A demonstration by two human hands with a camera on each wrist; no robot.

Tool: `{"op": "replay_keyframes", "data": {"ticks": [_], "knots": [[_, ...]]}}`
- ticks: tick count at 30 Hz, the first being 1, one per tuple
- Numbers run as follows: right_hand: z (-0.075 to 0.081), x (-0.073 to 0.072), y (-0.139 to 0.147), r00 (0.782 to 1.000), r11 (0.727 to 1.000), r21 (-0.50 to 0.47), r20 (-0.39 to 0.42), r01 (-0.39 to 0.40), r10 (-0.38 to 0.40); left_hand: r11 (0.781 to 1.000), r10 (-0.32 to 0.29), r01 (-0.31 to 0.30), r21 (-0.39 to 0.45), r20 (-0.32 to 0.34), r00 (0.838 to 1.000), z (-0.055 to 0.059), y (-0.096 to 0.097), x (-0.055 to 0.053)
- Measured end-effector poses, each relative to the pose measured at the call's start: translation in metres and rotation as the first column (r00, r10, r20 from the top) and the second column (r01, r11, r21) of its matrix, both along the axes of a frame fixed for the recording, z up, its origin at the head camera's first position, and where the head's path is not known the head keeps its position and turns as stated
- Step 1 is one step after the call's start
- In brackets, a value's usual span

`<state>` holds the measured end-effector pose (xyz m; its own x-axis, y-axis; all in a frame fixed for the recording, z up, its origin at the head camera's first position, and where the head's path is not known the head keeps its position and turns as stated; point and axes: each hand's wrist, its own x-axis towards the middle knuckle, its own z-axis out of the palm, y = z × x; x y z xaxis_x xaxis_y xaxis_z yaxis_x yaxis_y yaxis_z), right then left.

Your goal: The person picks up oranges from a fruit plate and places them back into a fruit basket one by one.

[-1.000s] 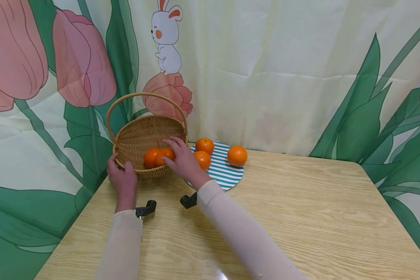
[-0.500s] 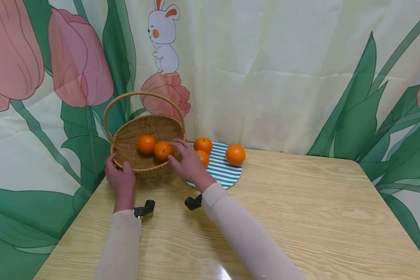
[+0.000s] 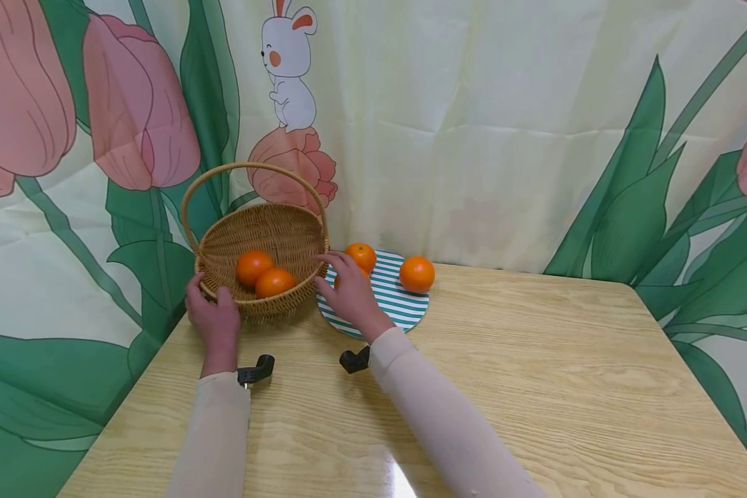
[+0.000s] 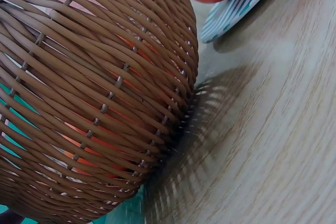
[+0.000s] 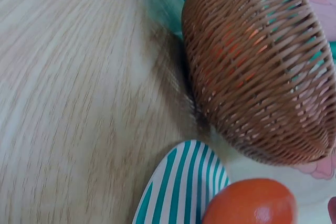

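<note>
A wicker basket with a hoop handle stands at the table's back left and holds two oranges. My left hand grips its near-left rim, thumb over the edge. Beside it lies a round green-striped mat with an orange at its back and another at its right edge. My right hand hovers over the mat's left part with relaxed fingers, covering a third orange that barely shows. The right wrist view shows that orange, the mat and the basket close up.
The wooden table stretches bare to the right and front. A printed curtain with tulips and a rabbit hangs right behind the basket and mat. The left wrist view is filled by the basket wall.
My right hand let go of an orange inside the basket and drew back right, out over the striped mat. The oranges settled in the basket. The left hand stayed on the rim.
</note>
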<state>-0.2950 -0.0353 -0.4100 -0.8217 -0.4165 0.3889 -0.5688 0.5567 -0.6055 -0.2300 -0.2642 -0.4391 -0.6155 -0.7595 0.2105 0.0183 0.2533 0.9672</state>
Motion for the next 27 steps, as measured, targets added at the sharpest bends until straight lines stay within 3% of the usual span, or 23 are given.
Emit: {"op": "replay_keyframes", "data": {"ticks": [11, 21, 27], "knots": [[-0.010, -0.011, 0.011, 0.998, 0.998, 0.002, -0.020, 0.065, -0.065, 1.000, -0.008, 0.008, -0.006, -0.003, 1.000, 0.000, -0.001, 0.000], [-0.020, -0.016, 0.014, 0.984, 0.992, 0.071, 0.136, 0.107, -0.115, 1.000, -0.002, 0.003, 0.023, -0.012, 1.000, 0.000, 0.000, 0.002], [-0.023, -0.019, 0.014, 0.978, 0.982, 0.142, 0.148, 0.124, -0.145, 1.000, 0.016, -0.016, 0.000, -0.015, 1.000, 0.001, -0.002, 0.001]]}}
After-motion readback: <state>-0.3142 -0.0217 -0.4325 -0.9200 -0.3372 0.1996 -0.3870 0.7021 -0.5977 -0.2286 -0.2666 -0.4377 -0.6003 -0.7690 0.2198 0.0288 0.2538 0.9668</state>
